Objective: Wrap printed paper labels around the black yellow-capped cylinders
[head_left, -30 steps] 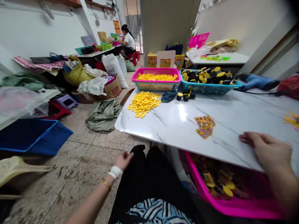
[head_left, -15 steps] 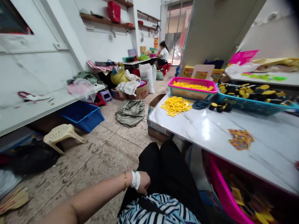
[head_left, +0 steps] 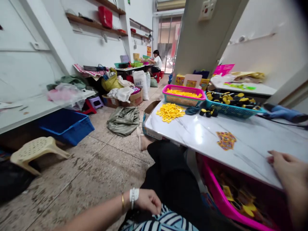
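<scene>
My left hand (head_left: 148, 201) rests on my lap beside the striped cloth, fingers curled loosely, with nothing visible in it. My right hand (head_left: 287, 170) lies on the near edge of the white marble table (head_left: 245, 141), fingers bent and resting on the top, holding nothing I can see. A small pile of colourful stickers (head_left: 226, 140) lies on the table to the left of that hand. Under the table edge sits a pink bin (head_left: 231, 205) holding black and yellow parts.
On the table's far end are a heap of yellow rings (head_left: 170, 112), a pink basket (head_left: 183, 95) of yellow rings, a blue basket (head_left: 231, 106) of black-and-yellow caps and a blue tool (head_left: 281, 112). The floor holds a blue crate (head_left: 66, 125), a cream stool (head_left: 36, 150), a green sack (head_left: 123, 119). Another person sits far back.
The view has swung back to the right, bringing my right hand on the table edge into sight again. My left hand has slid a little nearer on my lap.
</scene>
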Tool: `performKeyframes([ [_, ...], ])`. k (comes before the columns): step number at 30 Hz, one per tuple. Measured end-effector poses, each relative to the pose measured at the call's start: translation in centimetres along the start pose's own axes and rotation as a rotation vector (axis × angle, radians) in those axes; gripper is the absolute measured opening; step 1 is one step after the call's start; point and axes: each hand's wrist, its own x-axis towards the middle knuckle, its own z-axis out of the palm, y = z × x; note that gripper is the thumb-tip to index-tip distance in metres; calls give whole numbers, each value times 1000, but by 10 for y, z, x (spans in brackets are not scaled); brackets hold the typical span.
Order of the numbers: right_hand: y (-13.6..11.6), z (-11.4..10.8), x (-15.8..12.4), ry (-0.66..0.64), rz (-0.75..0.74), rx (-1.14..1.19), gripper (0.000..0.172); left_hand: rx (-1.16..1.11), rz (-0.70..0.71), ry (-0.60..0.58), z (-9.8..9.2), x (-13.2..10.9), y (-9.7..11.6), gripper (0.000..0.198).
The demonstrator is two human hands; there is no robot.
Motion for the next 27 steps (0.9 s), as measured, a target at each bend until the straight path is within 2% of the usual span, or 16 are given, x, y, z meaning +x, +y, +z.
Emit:
performKeyframes([
  [3,16,6,8,67,135,6,18,-29,57,121,4,7,9,56],
  [6,25,14,13,90,117,4,14,-18,206,269,-12,8,35,57],
  [9,28,23,13,108,119,-14,10,-2,317,424,-42,5,76,50],
  [13,20,22,2,126,89,-65,10,153,435,587,-81,7,144,38],
  [16,12,20,1,28,80,-112,13,295,511,615,-105,25,191,33],
  [18,14,21,4,-13,84,-144,17,436,549,660,-118,43,215,31],
  [20,21,26,7,13,92,-168,25,572,572,750,-129,61,229,30],
  [22,31,31,8,50,107,-162,31,626,553,845,-140,74,235,32],
  [25,38,35,6,90,131,-128,38,530,496,906,-150,82,233,37],
  [27,37,33,3,124,122,-114,40,431,464,927,-150,81,229,39],
])
